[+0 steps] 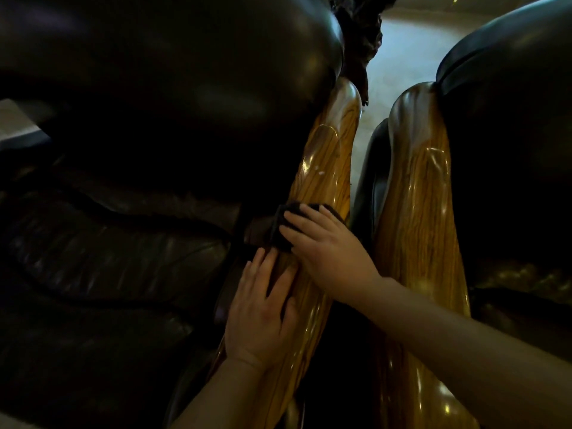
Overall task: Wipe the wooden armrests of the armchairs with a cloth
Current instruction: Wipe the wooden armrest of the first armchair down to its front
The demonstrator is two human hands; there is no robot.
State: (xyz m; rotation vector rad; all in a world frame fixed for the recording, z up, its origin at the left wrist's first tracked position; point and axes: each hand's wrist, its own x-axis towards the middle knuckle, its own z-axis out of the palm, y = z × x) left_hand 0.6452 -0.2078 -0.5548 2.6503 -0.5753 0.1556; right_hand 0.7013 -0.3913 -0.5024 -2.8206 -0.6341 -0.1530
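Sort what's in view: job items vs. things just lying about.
Job: cloth, pressed by right hand; left hand, flat on first armrest; neighbouring armrest.
Just there: leather cushions; dark carved piece; floor.

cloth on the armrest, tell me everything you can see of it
The cloth is dark, almost black, with a fuzzy nap. It is bunched and mostly hidden under the right hand, whose flat fingers press it onto the glossy wooden armrest of the left armchair. Its edge hangs over the armrest's seat side. The left hand rests on the wood just below it.
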